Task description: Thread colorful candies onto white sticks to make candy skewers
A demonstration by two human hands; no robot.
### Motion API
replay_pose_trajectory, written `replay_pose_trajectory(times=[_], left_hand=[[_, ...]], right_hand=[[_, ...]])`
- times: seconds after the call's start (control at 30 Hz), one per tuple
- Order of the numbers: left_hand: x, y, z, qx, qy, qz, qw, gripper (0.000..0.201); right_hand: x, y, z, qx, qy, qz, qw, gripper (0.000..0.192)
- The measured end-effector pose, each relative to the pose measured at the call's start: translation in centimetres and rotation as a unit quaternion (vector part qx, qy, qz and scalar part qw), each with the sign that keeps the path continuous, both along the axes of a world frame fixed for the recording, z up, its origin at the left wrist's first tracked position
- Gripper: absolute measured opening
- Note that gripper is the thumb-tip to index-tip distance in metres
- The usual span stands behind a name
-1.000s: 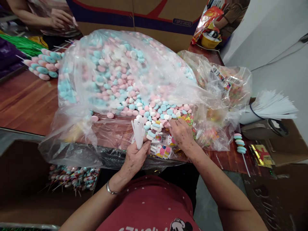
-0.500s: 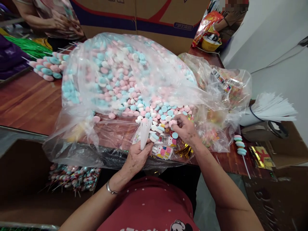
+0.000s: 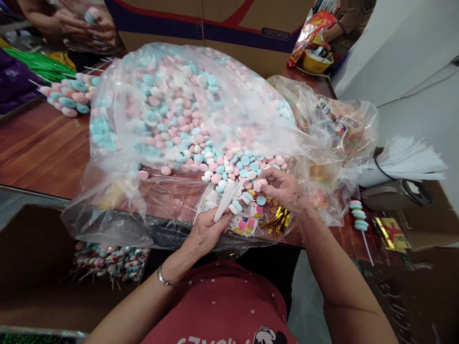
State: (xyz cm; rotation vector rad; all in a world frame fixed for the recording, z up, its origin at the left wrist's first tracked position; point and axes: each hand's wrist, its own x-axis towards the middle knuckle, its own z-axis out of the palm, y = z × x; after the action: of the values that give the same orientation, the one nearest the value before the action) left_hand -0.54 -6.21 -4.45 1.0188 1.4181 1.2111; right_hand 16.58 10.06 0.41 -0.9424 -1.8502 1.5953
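My left hand [image 3: 208,230] is closed around a bundle of white sticks [image 3: 225,199] that fan upward. Just past its fingertips, blue-and-white marshmallows [image 3: 235,207] line up toward my right hand; whether a stick runs through them is hard to see. My right hand [image 3: 285,191] pinches a pink marshmallow [image 3: 259,185] at the end of that line. Behind both hands, loose pink, white and blue marshmallows [image 3: 229,167] spill from a large clear plastic bag [image 3: 150,110]. Under the hands lie printed cards [image 3: 247,224], small ring-shaped candies and gold tinsel [image 3: 278,222].
At the right stand a container of white sticks [image 3: 409,162], a grey mug [image 3: 390,193] and a finished-looking marshmallow skewer [image 3: 358,217]. Skewers [image 3: 68,95] are stacked at the left. An open carton [image 3: 39,267] holds more below. Another person's hands [image 3: 86,28] work across the table.
My right hand has shifted slightly right, still pinching the pink marshmallow. My left hand's sticks now lean further right. The other person's hands now show a marshmallow piece.
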Motion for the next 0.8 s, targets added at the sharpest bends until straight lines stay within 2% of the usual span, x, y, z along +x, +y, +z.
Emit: replay_pose_trajectory(times=[0.17,0.27,0.4,0.57,0.67,0.8], left_hand=[[0.1,0.0,-0.3,0.0,0.003,0.001,1.0,0.028],[0.0,0.0,-0.3,-0.001,0.004,-0.001,1.0,0.028],[0.0,0.1,-0.2,0.002,0.003,0.001,1.0,0.026],[0.0,0.2,-0.2,-0.002,-0.005,-0.006,1.0,0.029],[0.1,0.0,-0.4,0.008,-0.001,0.004,1.0,0.032],[0.2,-0.3,-0.7,0.043,0.002,0.018,0.999,0.029]], right_hand=[[0.1,0.4,-0.3,0.012,-0.002,0.028,1.0,0.019],[0.2,0.4,-0.2,0.044,-0.012,0.04,0.998,0.017],[0.1,0.3,0.4,0.124,-0.061,0.071,0.988,0.014],[0.0,-0.2,1.2,0.275,-0.123,0.107,0.947,0.021],[-0.1,-0.6,1.1,0.24,-0.102,0.066,0.963,0.018],[-0.6,-1.2,0.3,0.091,0.008,-0.025,0.995,0.029]])
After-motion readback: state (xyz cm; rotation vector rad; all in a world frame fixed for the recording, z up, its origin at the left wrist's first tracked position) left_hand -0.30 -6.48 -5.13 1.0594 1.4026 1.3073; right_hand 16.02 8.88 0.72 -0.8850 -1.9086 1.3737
